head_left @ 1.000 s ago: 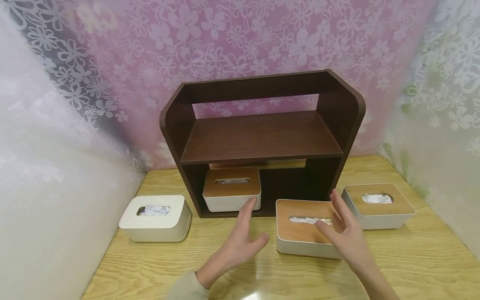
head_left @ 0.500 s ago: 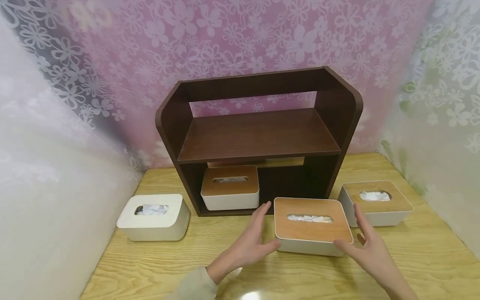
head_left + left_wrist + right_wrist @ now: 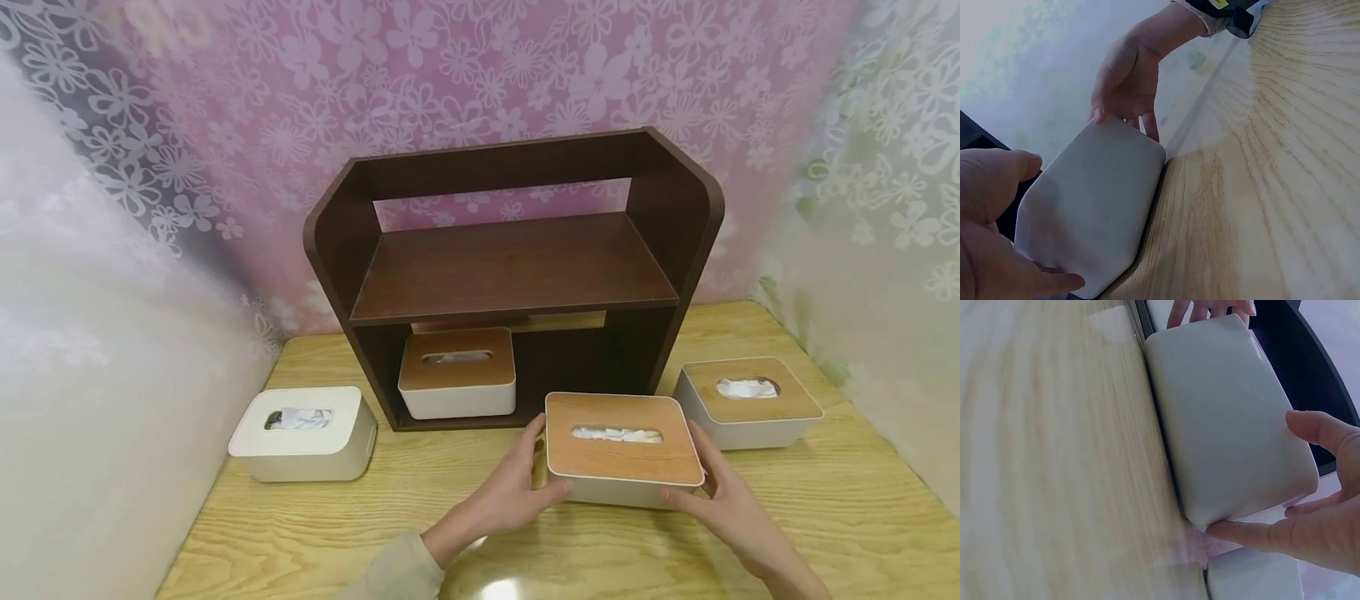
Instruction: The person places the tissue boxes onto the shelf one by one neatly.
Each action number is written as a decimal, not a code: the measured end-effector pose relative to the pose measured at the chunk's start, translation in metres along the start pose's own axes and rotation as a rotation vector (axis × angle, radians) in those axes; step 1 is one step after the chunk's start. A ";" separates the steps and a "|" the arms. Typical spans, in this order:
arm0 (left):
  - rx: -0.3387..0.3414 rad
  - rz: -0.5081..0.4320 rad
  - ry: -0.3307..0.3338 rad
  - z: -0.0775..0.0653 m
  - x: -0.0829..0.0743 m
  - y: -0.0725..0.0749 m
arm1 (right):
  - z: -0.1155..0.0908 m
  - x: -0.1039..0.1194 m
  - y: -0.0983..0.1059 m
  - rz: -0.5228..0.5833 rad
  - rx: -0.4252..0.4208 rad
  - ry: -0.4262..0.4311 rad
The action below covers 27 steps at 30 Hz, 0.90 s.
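In the lower right of the head view the box (image 3: 622, 463) stood before the shelf (image 3: 517, 258); I couldn't tell whether its base touched the table (image 3: 315, 533). My left hand (image 3: 516, 485) gripped its left end and my right hand (image 3: 723, 500) its right, each curled partway, thumb on the front wall and fingers round the end. To hold it well, I judged, I needed an even squeeze from both ends and a level box. The right box (image 3: 753, 435), just beside my right fingers, left them little room. The shelved box (image 3: 459, 403), at lower centre, and the shelf's right panel narrowed the way behind. The white box (image 3: 311, 460), lower left, lay well apart.
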<state>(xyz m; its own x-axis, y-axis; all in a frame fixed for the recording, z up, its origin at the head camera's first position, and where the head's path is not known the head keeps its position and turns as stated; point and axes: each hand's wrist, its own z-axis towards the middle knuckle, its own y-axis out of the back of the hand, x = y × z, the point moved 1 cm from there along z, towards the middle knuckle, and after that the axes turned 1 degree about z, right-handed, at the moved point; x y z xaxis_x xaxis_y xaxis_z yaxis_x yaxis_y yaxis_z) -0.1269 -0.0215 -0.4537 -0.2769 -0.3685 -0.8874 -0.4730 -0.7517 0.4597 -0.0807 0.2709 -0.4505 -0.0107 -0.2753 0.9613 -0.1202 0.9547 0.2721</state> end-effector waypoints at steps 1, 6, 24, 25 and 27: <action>0.003 -0.019 -0.005 0.000 0.000 0.000 | 0.000 0.000 0.000 -0.003 -0.001 -0.006; -0.010 -0.114 -0.001 0.001 -0.002 -0.003 | 0.001 -0.002 0.001 0.007 0.003 -0.027; -0.081 -0.137 0.029 0.002 0.000 -0.011 | 0.000 -0.003 -0.001 0.134 0.044 -0.072; -0.078 -0.146 0.027 0.002 0.001 -0.012 | 0.000 -0.003 -0.001 0.134 0.045 -0.072; -0.073 -0.163 0.025 0.002 0.001 -0.012 | 0.000 -0.003 0.000 0.136 0.045 -0.067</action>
<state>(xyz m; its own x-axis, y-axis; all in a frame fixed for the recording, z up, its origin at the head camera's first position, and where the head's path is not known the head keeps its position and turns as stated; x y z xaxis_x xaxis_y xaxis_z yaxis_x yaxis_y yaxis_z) -0.1231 -0.0115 -0.4598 -0.1805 -0.2513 -0.9509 -0.4480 -0.8397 0.3069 -0.0805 0.2714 -0.4536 -0.0961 -0.1524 0.9836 -0.1572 0.9781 0.1362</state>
